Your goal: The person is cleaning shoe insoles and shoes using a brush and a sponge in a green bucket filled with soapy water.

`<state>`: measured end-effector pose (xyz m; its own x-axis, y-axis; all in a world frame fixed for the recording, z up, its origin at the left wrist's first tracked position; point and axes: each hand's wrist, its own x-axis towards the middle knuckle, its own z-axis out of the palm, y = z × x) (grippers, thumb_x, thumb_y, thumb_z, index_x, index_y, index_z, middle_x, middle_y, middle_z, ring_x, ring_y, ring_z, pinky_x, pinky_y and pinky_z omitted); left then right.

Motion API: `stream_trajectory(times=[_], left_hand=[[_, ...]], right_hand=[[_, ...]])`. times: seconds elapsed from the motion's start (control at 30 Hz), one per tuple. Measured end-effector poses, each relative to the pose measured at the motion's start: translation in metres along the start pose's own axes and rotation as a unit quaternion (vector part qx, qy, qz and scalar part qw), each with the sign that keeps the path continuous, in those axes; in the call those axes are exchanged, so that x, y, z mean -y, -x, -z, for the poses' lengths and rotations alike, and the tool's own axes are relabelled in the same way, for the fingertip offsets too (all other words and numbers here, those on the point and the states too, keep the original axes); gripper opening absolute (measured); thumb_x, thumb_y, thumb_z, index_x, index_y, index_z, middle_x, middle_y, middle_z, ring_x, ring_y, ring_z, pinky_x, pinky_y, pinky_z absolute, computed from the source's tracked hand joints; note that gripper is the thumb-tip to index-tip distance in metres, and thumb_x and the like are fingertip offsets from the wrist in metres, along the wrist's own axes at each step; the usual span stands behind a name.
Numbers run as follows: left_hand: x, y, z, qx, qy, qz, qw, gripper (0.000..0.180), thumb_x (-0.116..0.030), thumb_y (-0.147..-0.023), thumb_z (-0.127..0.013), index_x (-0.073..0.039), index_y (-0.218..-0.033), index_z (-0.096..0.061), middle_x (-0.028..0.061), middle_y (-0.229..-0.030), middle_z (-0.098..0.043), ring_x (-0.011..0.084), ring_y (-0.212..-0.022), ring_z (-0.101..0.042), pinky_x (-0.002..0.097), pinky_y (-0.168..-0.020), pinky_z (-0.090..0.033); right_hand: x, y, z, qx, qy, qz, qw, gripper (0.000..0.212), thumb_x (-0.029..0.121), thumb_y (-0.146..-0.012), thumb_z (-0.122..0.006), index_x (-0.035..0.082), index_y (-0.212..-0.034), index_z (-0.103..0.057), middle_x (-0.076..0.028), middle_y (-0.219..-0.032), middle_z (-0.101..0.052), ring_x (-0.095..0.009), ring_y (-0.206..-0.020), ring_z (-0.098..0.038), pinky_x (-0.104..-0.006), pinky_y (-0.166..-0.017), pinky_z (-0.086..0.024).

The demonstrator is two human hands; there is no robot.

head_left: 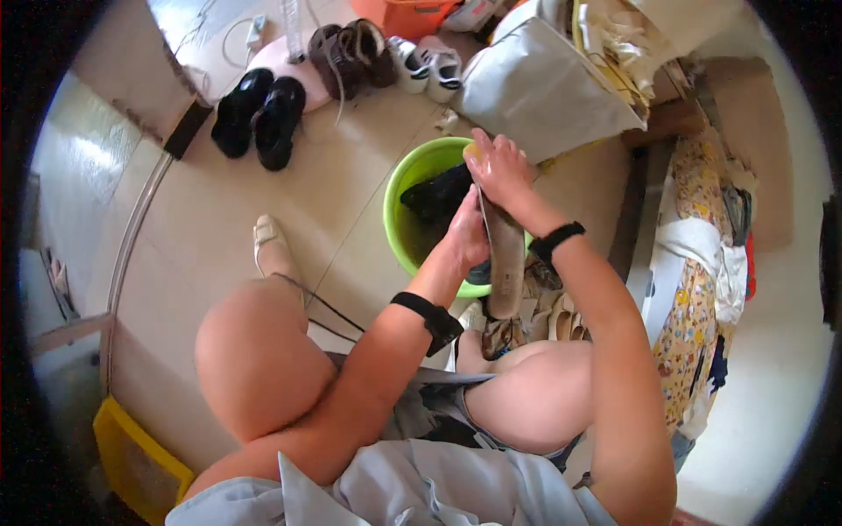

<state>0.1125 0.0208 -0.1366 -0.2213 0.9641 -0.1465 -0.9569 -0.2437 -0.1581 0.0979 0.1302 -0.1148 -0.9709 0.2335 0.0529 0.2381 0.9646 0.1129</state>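
Note:
A long greyish-brown shoe insole [506,267] is held up over a lime-green basin [393,223], its heel end pointing toward me. My left hand [469,230] grips the insole along its left edge, fingers curled and partly hidden behind it. At the far end of the insole, my right hand [502,173] is closed, with a small yellowish lump [474,155] showing by its fingers. That lump is too small to name. Inside the basin lies a soaked black shoe or cloth [436,195] in dark water. Both hands look wet.
Black shoes [279,123], brown shoes [338,61] and white sneakers [426,66] stand on the tiled floor beyond the basin. A large pale bag [539,79] is at the back right. Patterned fabric [697,289] lies along the right. A yellow frame [140,465] stands lower left.

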Motion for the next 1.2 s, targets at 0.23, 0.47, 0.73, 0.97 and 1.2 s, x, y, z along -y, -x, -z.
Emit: stream_trajectory(times=[0.23,0.47,0.73,0.97,1.2], left_hand=[[-0.02,0.006,0.015,-0.012,0.03,-0.18,0.983,0.069,-0.067,-0.086,-0.026,-0.015,-0.126,-0.046,0.0071,-0.126,-0.051,0.0266,-0.114,-0.049,0.0433,-0.1,-0.036],[0.0,-0.012,0.01,0.016,0.021,-0.108,0.994,0.052,-0.055,-0.091,-0.036,-0.015,-0.12,-0.052,0.0087,-0.121,-0.055,0.027,-0.109,-0.051,0.0448,-0.096,-0.038],[-0.001,-0.024,0.028,0.078,0.091,-0.118,0.986,0.051,-0.056,-0.091,-0.031,-0.014,-0.106,-0.056,0.0104,-0.111,-0.059,0.028,-0.104,-0.054,0.0445,-0.094,-0.04],[-0.022,-0.029,0.047,0.137,0.083,-0.14,0.977,0.052,-0.05,-0.091,-0.035,-0.009,-0.119,-0.052,0.0096,-0.122,-0.055,0.0254,-0.113,-0.05,0.0398,-0.096,-0.04],[-0.018,-0.02,0.029,0.084,0.072,-0.112,0.988,0.053,-0.05,-0.092,-0.035,-0.01,-0.123,-0.048,0.0094,-0.124,-0.052,0.0247,-0.113,-0.05,0.0394,-0.096,-0.04]], right_hand=[[0.041,0.018,0.004,-0.006,-0.098,0.105,0.99,0.042,0.036,-0.09,-0.042,0.023,-0.13,-0.041,-0.02,-0.102,-0.049,-0.038,-0.096,-0.051,-0.0474,-0.081,-0.043],[0.018,0.017,0.023,0.022,0.047,-0.013,0.999,0.041,0.037,-0.09,-0.045,0.018,-0.127,-0.044,-0.02,-0.104,-0.049,-0.037,-0.091,-0.056,-0.0449,-0.073,-0.049],[0.026,0.039,0.013,-0.015,-0.104,0.056,0.993,0.039,0.041,-0.089,-0.044,0.021,-0.122,-0.046,-0.02,-0.106,-0.049,-0.04,-0.093,-0.054,-0.049,-0.077,-0.045],[0.033,0.023,0.016,0.004,0.018,0.088,0.996,0.037,0.038,-0.089,-0.043,0.02,-0.121,-0.05,-0.016,-0.112,-0.051,-0.032,-0.108,-0.049,-0.0435,-0.084,-0.043],[0.022,0.02,0.006,-0.008,-0.067,0.132,0.989,0.043,0.038,-0.088,-0.043,0.018,-0.127,-0.045,-0.015,-0.117,-0.046,-0.034,-0.11,-0.044,-0.0477,-0.089,-0.037]])
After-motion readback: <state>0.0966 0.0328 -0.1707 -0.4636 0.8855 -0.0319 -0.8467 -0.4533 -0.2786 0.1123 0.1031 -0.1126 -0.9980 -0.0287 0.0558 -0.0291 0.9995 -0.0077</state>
